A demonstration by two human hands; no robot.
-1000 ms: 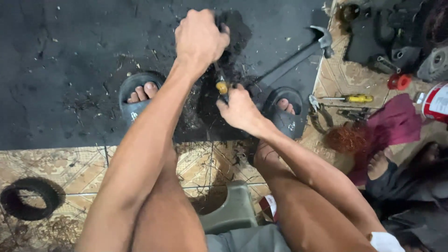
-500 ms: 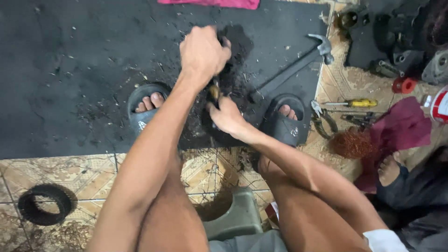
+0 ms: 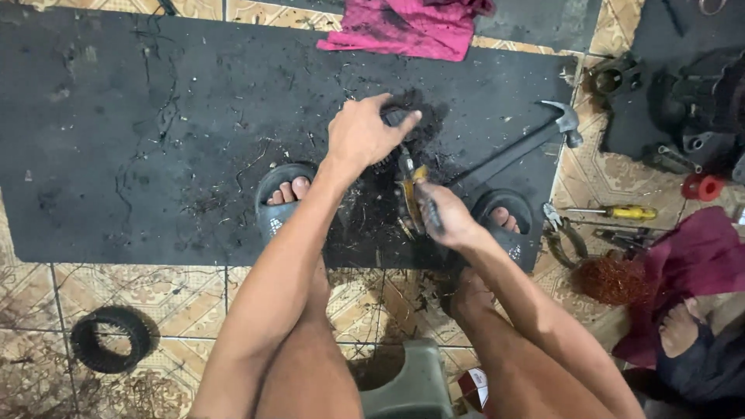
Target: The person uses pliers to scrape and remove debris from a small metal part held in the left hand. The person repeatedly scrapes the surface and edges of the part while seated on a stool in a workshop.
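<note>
My left hand (image 3: 362,136) presses down on a dark round part (image 3: 397,118) lying on the black rubber mat (image 3: 155,132), its fingers closed over the part's top. My right hand (image 3: 450,217) grips pliers with yellow-and-black handles (image 3: 411,190), whose jaws point up toward the dark part just below my left hand. Dirt and bits of wire litter the mat around the part. My feet in dark sandals (image 3: 283,198) rest on the mat's near edge on either side of the work.
A claw hammer (image 3: 520,151) lies on the mat to the right. A yellow-handled screwdriver (image 3: 621,212), other pliers (image 3: 559,237) and a copper coil (image 3: 609,279) lie on the tiled floor at right. Pink rag (image 3: 411,27) at top, black ring (image 3: 109,339) at lower left.
The view has tilted so the mat sits lower in frame. My left hand has shifted on the dark part, and my right hand has drawn the pliers slightly back toward me.
</note>
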